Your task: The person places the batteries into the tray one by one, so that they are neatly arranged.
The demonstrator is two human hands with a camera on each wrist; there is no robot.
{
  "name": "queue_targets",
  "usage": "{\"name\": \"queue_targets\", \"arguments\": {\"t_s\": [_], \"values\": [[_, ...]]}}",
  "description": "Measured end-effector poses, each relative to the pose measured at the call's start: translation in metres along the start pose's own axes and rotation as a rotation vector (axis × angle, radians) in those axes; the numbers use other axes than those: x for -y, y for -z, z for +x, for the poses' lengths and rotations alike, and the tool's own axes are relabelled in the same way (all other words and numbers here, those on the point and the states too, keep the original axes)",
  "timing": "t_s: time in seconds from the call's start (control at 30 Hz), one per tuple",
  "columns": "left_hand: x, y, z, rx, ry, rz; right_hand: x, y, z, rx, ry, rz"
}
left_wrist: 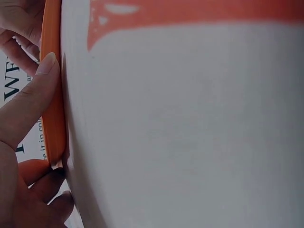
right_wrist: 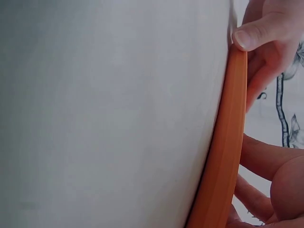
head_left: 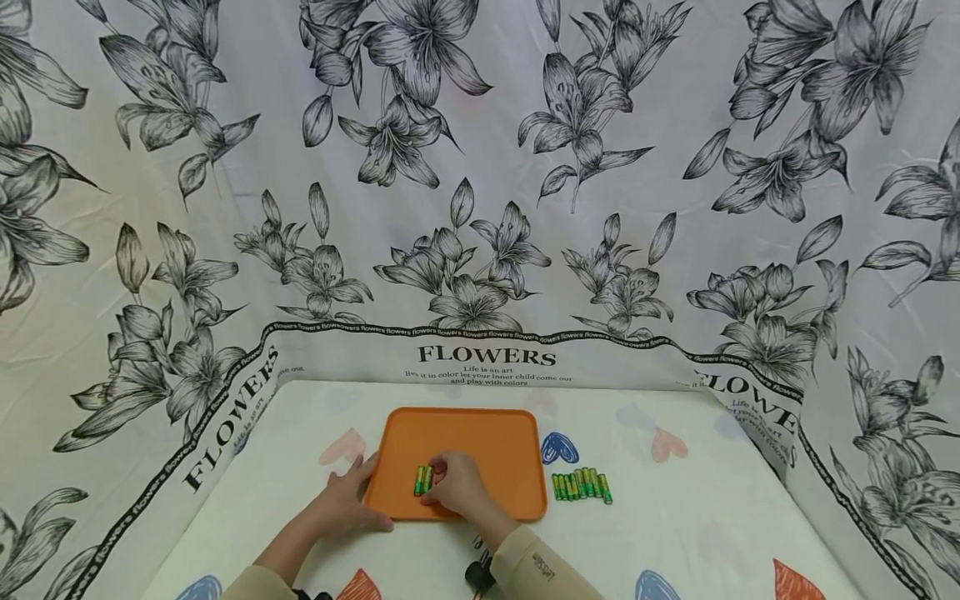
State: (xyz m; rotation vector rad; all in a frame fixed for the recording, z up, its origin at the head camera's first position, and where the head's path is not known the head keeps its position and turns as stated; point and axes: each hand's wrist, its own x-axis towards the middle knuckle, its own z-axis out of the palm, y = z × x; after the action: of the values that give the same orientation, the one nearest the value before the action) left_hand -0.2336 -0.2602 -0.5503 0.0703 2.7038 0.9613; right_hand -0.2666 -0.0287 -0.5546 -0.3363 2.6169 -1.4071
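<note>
In the head view an orange tray (head_left: 498, 454) lies flat on the table. My left hand (head_left: 347, 498) holds it by its near left corner; the left wrist view has the thumb (left_wrist: 35, 92) against the near rim and the other fingers round the side. Two green-and-yellow batteries stand side by side inside the tray. My right hand (head_left: 459, 485) reaches over the near rim and pinches the right-hand battery (head_left: 428, 480) by its ends, beside the left battery (head_left: 419, 481). In the right wrist view the tray wall hides the batteries and fingertips.
To the right of the tray, several more green batteries (head_left: 581, 485) lie in an uneven row on the heart-patterned tablecloth (head_left: 720, 467). A white flower-printed curtain (head_left: 480, 358) encloses the back and sides of the table.
</note>
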Motion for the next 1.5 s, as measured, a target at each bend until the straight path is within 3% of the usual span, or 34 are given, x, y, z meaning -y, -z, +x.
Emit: {"name": "queue_targets", "arguments": {"t_s": [0.37, 0.53, 0.73, 1.07, 1.5], "values": [[0.002, -0.002, 0.001, -0.004, 0.0, -0.011, -0.005, 0.011, -0.001, 0.031, -0.04, 0.09], [0.0, -0.001, -0.002, -0.021, -0.016, -0.011, -0.006, 0.025, -0.003, 0.014, -0.07, 0.149], [-0.002, -0.001, -0.002, -0.016, 0.006, -0.007, -0.009, 0.045, -0.006, 0.005, -0.048, 0.222], [-0.001, -0.001, -0.001, -0.014, -0.005, -0.005, -0.01, 0.08, -0.014, -0.024, 0.011, 0.164], [-0.001, 0.0, -0.003, -0.001, -0.01, 0.004, -0.012, 0.116, -0.034, -0.073, 0.011, 0.224]]}}
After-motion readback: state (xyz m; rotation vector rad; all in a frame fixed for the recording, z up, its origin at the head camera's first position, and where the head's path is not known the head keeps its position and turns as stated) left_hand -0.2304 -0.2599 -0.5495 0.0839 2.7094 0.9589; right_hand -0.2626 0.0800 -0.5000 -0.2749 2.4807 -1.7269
